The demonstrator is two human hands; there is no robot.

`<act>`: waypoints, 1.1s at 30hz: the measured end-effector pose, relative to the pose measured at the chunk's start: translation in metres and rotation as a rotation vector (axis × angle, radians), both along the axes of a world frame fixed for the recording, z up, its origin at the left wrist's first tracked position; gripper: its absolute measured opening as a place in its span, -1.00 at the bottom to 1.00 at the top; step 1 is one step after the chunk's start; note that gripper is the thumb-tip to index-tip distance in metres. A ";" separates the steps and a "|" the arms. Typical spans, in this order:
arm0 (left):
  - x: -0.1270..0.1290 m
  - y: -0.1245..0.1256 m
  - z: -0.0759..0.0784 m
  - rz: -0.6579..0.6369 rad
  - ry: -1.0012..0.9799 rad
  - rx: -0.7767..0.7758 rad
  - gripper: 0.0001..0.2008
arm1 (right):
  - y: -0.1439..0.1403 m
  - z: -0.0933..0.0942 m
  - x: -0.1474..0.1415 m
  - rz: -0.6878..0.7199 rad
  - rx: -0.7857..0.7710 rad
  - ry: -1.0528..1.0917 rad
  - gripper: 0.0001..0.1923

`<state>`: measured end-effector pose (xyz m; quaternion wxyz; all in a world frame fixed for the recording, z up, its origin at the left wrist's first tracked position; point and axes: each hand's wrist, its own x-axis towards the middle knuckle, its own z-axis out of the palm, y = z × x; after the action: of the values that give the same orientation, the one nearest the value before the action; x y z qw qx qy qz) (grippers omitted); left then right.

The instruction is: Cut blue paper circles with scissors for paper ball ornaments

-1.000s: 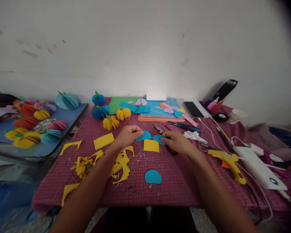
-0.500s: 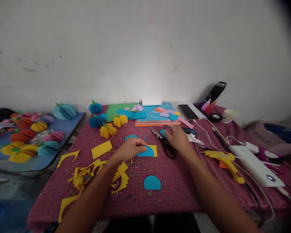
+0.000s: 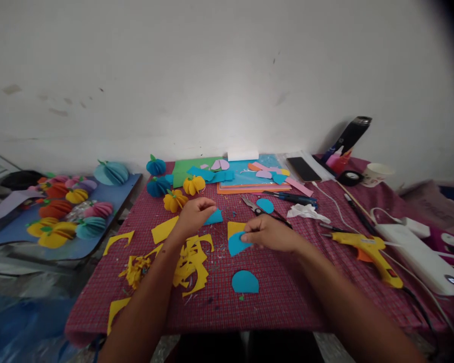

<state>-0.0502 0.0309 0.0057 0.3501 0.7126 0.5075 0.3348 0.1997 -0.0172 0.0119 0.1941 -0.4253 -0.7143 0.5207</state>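
We see the left hand (image 3: 192, 216) pinching a folded blue paper piece (image 3: 214, 217) just above the red checked cloth (image 3: 280, 297); the right hand (image 3: 269, 234) grips a second blue cut-out (image 3: 236, 243) between thumb and fingertips, over the lower edge of a yellow paper rectangle (image 3: 236, 228); a third blue half-round shape (image 3: 245, 282) lies flat on the cloth nearer us, apart from both hands; yellow paper scraps (image 3: 191, 259) are heaped under the left forearm; scissors (image 3: 254, 206) rest beyond the right hand with a small blue disc (image 3: 265, 205) beside them, possibly touching, though the view is too small to tell; a yellow glue gun (image 3: 371, 250) lies well to the right.
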 end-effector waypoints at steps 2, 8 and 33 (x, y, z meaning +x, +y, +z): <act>-0.010 0.005 -0.003 0.039 0.205 0.102 -0.71 | -0.003 0.001 0.001 0.146 -0.062 -0.029 -0.72; -0.016 0.008 -0.013 -0.034 0.615 0.226 -0.64 | -0.013 -0.002 -0.008 0.425 -0.125 -0.097 -0.76; -0.015 -0.005 0.024 -0.125 0.185 -0.045 -0.70 | 0.000 -0.010 -0.018 -0.282 0.235 0.116 -0.71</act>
<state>-0.0649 0.0258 0.0296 0.3378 0.7628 0.4994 0.2337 0.1816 -0.0170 0.0016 0.3543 -0.4649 -0.6911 0.4252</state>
